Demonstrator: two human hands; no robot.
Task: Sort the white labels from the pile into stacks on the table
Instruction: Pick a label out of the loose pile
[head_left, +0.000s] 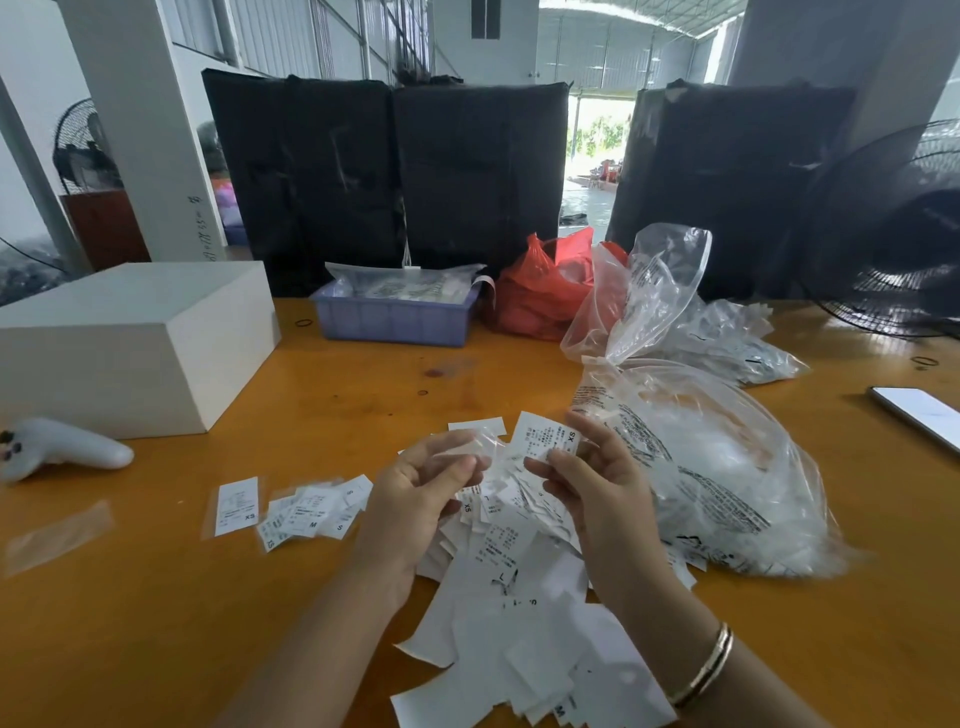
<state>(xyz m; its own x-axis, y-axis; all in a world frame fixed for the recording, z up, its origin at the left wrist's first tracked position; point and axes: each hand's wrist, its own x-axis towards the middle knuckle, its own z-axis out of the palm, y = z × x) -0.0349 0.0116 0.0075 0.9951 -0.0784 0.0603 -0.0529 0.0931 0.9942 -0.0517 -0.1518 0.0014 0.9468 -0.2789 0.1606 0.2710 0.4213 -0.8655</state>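
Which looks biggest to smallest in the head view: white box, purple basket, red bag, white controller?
1. white box
2. purple basket and red bag: look alike, so left unranked
3. white controller

The box and controller lie nearer the camera, so true sizes are unsure.

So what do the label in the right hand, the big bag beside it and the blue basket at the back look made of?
The label in the right hand: thin white printed fabric or paper, matte, it bends limply; which one is unclear. The big bag: clear thin plastic film, glossy, crinkled, with black print. The blue basket: rigid moulded plastic, dull sheen, ribbed walls.
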